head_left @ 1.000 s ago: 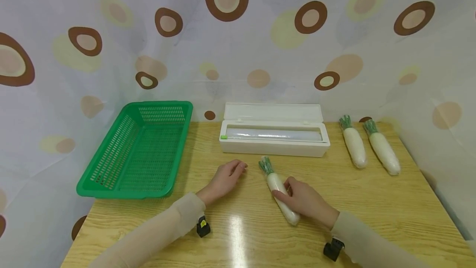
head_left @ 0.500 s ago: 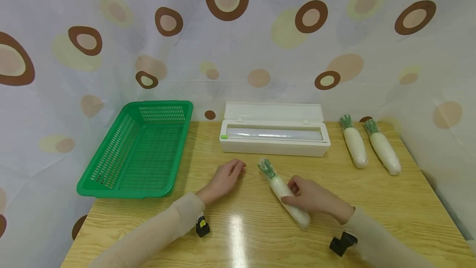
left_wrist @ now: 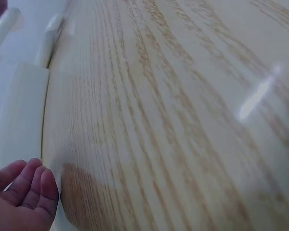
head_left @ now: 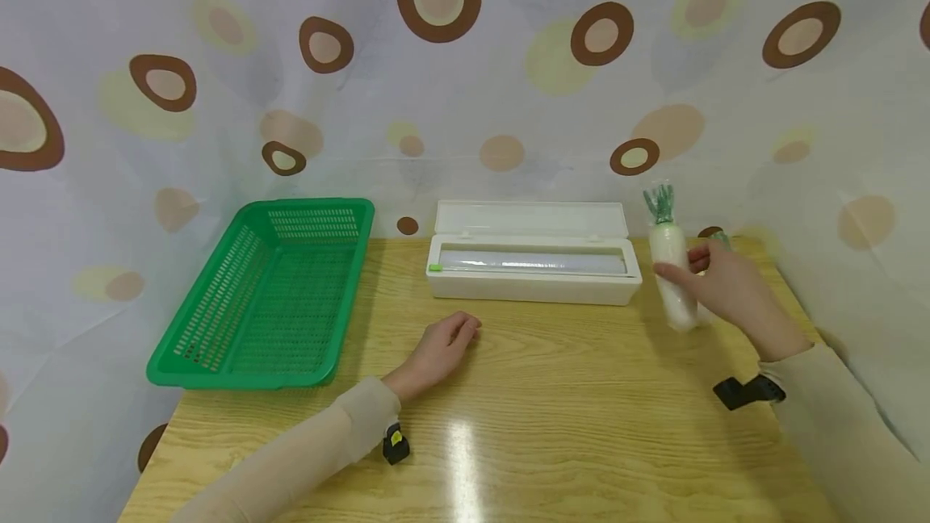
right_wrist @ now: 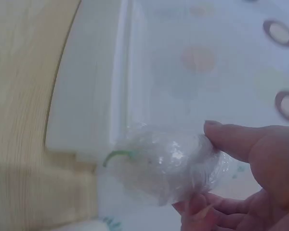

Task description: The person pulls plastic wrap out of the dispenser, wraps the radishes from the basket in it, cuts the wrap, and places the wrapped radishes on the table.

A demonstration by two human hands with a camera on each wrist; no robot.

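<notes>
My right hand (head_left: 730, 285) grips a white radish (head_left: 668, 244) wrapped in clear film, raised at the table's right side with its green leaf stubs up. In the right wrist view, the thumb and fingers pinch around the radish's shiny film-covered body (right_wrist: 171, 163). Behind the hand lie two other white radishes, mostly hidden; green stubs (head_left: 721, 239) of one show past the knuckles. My left hand (head_left: 441, 349) rests on the table, fingers loosely curled, holding nothing. The left wrist view shows the same left hand (left_wrist: 26, 197) beside the white box.
A white cling film box (head_left: 534, 289) stands at the back with its lid raised and a film roll (head_left: 534, 261) inside. On the left is a green plastic basket (head_left: 352, 297). A patterned curtain (head_left: 465, 103) hangs behind the wooden table (head_left: 552, 418).
My right hand has lifted the wrapped radish from the table's middle and carried it right and back, beside the other two radishes. My left hand has stayed in place.
</notes>
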